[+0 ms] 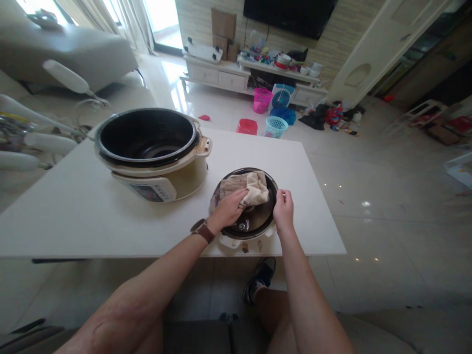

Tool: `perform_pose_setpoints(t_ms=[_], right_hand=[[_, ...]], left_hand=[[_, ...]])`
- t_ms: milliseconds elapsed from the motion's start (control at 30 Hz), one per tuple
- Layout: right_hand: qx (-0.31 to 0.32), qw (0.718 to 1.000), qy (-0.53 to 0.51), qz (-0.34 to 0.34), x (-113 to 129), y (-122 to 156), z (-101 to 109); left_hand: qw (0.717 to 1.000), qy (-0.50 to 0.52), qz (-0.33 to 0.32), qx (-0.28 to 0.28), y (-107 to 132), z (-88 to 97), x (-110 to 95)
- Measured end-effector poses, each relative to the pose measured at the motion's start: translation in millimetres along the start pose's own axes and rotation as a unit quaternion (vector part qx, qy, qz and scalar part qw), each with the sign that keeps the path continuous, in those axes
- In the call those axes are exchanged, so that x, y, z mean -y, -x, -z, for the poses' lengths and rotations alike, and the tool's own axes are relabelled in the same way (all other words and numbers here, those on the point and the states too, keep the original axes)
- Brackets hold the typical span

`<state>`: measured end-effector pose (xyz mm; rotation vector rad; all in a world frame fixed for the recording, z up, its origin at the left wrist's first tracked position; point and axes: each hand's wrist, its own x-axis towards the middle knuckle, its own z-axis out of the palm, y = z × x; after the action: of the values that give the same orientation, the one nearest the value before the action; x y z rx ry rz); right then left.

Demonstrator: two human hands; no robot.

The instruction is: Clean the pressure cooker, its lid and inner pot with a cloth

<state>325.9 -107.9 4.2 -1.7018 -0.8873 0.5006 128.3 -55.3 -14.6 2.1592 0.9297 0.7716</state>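
Note:
A round dark-lined pressure cooker lid (262,220) lies inner side up near the front edge of the white table. My left hand (230,209), with a watch on its wrist, presses a folded beige cloth (257,187) onto the lid's inner face; its fingers are partly hidden by the cloth. At the lid's right rim, my right hand (283,209) is closed around the edge. Left of the lid stands the electric pressure cooker (165,179), uncovered, its dark inner pot (145,135) showing and its control panel facing my side.
The white table (73,226) ends just in front of me. White chairs (66,76) stand along its left. Beyond it on the floor are a pink basket (262,101), a light blue basket (276,127) and a red stool (247,127). A cluttered TV cabinet (217,76) lines the wall.

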Motion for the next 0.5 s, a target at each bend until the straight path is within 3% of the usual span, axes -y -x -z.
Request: perform_pose_setpoints(t_ms=[67, 200, 300, 500], right_hand=[[-0.002, 1.0, -0.003, 0.004, -1.4, 0.3, -0.1], [0.006, 1.0, -0.012, -0.001, -4.6, 0.0, -0.1], [0.008, 1.0, -0.018, -0.009, -6.1, -0.9, -0.2], [-0.002, 1.0, -0.019, -0.003, -6.8, -2.2, -1.6]], left_hand=[[0.999, -0.031, -0.005, 0.021, -1.6, -11.7, -1.4], [0.997, -0.067, 0.028, -0.025, -4.8, -19.1, 1.7], [0.995, -0.068, 0.068, -0.031, -4.2, -16.6, 6.8], [0.992, -0.071, 0.104, 0.032, 7.2, 1.0, 5.9]])
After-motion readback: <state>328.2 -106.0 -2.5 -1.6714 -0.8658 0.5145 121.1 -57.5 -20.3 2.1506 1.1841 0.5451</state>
